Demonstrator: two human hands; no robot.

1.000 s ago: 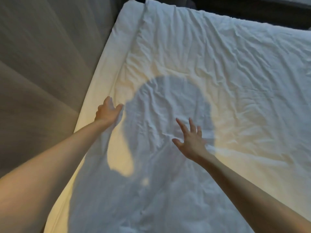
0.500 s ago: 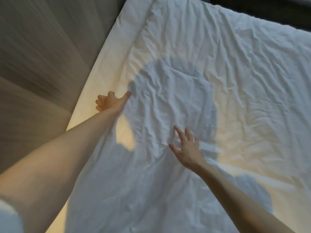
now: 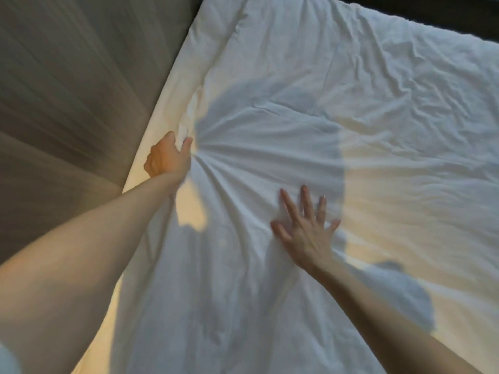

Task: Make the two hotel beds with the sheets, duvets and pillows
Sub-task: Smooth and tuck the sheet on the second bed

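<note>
Observed: the left hand (image 3: 168,155) has closed on the left edge of the white, crumpled cotton duvet (image 3: 351,117), pinching a bunch of its fabric between thumb and curled fingers; taut creases fan out from that grip across the duvet. The right hand (image 3: 305,228) lies near the duvet's middle, fingers spread and flat on the cloth. The duvet covers most of the bed, with a strip of smooth white bedsheet (image 3: 167,98) exposed along its left edge. Assessment: the duvet appears to be mid-adjustment, one hand pulling while the other holds the cloth down. It is not yet squared or smoothed, and no pillows are in view. Compared with half a second ago, the left hand was then resting loosely at the same edge with no radiating creases, and the right hand's fingers were raised off the duvet.
</note>
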